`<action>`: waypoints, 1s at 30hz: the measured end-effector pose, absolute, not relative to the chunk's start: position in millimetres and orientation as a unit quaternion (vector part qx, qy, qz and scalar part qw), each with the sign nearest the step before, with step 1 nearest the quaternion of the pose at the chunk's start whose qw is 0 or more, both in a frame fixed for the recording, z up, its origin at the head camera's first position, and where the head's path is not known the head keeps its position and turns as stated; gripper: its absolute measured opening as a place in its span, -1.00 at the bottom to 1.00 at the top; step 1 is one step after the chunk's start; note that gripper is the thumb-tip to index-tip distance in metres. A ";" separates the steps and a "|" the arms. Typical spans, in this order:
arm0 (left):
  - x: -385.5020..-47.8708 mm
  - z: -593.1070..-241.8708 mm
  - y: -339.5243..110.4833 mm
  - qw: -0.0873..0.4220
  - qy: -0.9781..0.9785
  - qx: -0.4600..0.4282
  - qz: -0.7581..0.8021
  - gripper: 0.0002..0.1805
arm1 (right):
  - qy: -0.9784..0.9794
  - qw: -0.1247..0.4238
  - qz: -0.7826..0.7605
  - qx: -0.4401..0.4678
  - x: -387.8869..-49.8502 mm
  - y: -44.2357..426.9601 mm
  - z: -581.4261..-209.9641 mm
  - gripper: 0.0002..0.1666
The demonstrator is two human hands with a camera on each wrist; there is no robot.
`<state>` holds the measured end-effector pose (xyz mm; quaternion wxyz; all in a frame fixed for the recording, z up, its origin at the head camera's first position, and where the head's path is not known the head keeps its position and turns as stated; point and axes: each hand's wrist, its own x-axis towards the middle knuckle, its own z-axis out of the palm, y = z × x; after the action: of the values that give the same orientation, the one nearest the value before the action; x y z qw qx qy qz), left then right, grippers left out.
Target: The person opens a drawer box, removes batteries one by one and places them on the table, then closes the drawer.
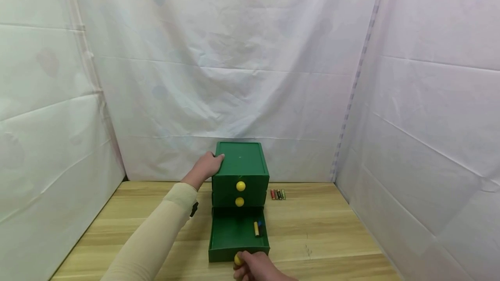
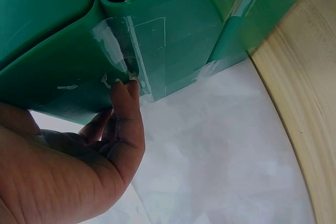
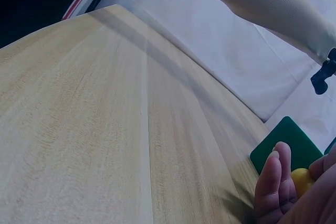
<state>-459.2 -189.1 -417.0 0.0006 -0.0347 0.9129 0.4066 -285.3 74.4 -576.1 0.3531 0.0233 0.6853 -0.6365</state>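
A green drawer cabinet (image 1: 242,159) stands on the table, its bottom drawer (image 1: 230,235) pulled out towards me. On the cabinet's upper left edge my left hand (image 1: 208,165) holds on, thumb on top; the left wrist view has its curled fingertips against the taped green side. My right hand (image 1: 259,268) pinches the yellow knob (image 1: 237,260) of the bottom drawer, and the right wrist view shows this knob (image 3: 302,182) between thumb and fingers. Inside the drawer, towards its right side, lie a yellow battery (image 1: 256,229) and a small dark-blue item (image 1: 260,224) partly hidden beside it.
Two upper drawers are closed, with yellow knobs (image 1: 240,186) on their fronts. Several batteries (image 1: 278,194) lie side by side on the wooden table (image 1: 312,224), right of the cabinet. White cloth (image 1: 234,99) hangs behind and on both sides.
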 end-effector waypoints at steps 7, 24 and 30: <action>-457.8 -415.3 -188.4 -0.001 0.912 -0.038 0.409 -0.16 | 0.683 0.381 -0.624 0.010 -287.2 78.8 -577.4 -0.44; -456.9 -416.3 -188.9 -0.004 0.911 -0.034 0.411 -0.15 | 0.727 0.413 -0.512 -0.197 -294.1 92.8 -509.6 -0.45; -457.4 -416.7 -189.2 -0.005 0.909 -0.037 0.414 -0.16 | 0.764 0.295 -0.520 -0.242 -324.5 92.6 -488.4 -0.48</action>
<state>-457.4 -189.2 -416.7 -0.0051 -0.0369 0.9093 0.4144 -324.5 92.6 -488.4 0.2953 -0.2417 0.7642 -0.5200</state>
